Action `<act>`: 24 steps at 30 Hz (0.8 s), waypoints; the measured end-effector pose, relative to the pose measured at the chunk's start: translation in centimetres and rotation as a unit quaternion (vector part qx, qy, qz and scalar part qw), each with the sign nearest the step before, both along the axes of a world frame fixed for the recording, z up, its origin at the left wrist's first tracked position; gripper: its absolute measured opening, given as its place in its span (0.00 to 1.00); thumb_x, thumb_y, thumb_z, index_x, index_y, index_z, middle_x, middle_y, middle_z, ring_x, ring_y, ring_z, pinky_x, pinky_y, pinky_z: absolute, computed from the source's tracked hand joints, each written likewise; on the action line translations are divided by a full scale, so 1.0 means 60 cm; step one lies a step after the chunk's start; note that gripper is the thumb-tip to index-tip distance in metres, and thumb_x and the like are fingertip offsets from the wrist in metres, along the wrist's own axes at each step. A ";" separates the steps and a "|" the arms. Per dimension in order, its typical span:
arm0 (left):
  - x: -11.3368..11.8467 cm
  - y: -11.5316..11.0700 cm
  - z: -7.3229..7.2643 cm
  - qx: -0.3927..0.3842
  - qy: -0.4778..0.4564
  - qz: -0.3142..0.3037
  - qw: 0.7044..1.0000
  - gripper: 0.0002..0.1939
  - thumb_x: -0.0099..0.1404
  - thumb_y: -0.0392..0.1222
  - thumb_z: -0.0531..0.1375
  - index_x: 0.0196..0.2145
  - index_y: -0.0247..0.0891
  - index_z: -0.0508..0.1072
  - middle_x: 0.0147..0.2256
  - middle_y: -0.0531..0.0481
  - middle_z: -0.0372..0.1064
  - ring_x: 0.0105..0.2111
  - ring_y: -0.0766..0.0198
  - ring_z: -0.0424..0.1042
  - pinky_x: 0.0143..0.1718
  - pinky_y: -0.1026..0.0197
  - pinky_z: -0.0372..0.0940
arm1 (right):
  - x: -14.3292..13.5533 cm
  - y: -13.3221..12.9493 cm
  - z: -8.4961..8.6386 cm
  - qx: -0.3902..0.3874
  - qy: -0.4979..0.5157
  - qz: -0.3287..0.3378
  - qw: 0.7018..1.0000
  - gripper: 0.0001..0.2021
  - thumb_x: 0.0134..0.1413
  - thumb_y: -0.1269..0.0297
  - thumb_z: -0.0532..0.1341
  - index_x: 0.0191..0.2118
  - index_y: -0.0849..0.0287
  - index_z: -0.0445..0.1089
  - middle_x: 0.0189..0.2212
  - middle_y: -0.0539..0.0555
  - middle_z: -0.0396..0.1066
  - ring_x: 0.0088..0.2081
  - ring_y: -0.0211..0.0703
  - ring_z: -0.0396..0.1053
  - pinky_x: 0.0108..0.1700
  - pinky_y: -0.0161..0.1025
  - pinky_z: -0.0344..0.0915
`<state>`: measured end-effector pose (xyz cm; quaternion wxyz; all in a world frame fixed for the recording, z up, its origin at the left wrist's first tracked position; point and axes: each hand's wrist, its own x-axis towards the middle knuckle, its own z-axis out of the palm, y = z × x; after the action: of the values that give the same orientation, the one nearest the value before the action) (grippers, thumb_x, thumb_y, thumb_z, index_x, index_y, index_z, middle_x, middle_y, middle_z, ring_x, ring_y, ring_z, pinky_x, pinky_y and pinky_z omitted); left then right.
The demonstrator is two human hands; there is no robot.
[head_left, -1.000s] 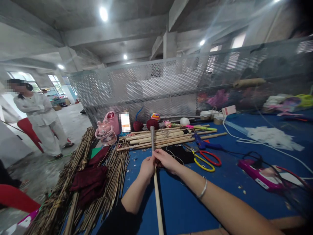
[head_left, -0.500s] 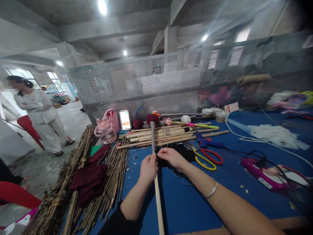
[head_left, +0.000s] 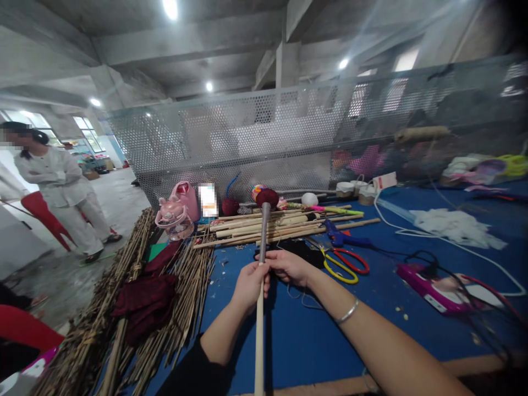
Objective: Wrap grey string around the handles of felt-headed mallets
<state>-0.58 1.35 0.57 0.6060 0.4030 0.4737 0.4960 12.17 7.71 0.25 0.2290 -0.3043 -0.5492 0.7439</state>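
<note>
A long pale wooden stick point(head_left: 259, 335) runs away from me, its far part wrapped in grey point(head_left: 264, 231) and topped by a dark red ball point(head_left: 268, 197). My left hand point(head_left: 249, 286) is closed around the stick near the lower end of the grey wrap. Against the wrap, just above it, my right hand point(head_left: 290, 267) pinches with thumb and fingers; whatever thin thing sits between them is too small to name. Loose thread lies on the blue table point(head_left: 305, 346) below my right hand.
Thin twigs point(head_left: 190, 297) and dark red cloth point(head_left: 146, 302) lie at left. Wooden sticks point(head_left: 235, 234) lie beyond my hands. Scissors point(head_left: 340, 267), a blue glue gun point(head_left: 340, 236) and a purple power strip point(head_left: 429, 291) are at right. A person point(head_left: 61, 181) stands at far left.
The ball end of the stick has swung right, and its near end has shifted left. My right hand has moved slightly closer to my left. The camera view has shifted a little.
</note>
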 end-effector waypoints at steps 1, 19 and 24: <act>0.001 0.000 0.000 -0.002 0.002 -0.002 1.000 0.19 0.49 0.56 0.58 0.23 0.37 0.61 0.14 0.58 0.55 0.11 0.75 0.53 0.11 0.70 0.47 | 0.001 0.000 0.000 -0.011 0.010 0.002 1.000 0.20 0.42 0.58 0.62 0.42 0.61 0.64 0.12 0.38 0.48 0.11 0.24 0.36 0.12 0.27 0.33; -0.014 0.011 -0.023 0.063 0.269 0.111 0.955 0.13 0.52 0.46 0.56 0.17 0.36 0.64 0.15 0.56 0.55 0.16 0.73 0.51 0.18 0.68 0.46 | 0.000 -0.010 0.017 0.058 -0.063 -0.047 0.995 0.09 0.43 0.61 0.58 0.26 0.59 0.58 0.08 0.38 0.48 0.09 0.26 0.40 0.11 0.27 0.36; -0.011 0.009 -0.022 0.055 0.208 0.103 0.971 0.15 0.51 0.49 0.57 0.17 0.35 0.64 0.14 0.57 0.54 0.16 0.74 0.51 0.18 0.68 0.46 | -0.001 0.000 0.007 0.070 -0.103 -0.086 0.989 0.09 0.42 0.62 0.60 0.24 0.60 0.58 0.08 0.38 0.47 0.09 0.25 0.41 0.11 0.27 0.36</act>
<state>-1.23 1.92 -0.75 0.4166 0.4791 0.6006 0.4860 12.12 7.74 0.65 0.2553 -0.4083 -0.5922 0.6461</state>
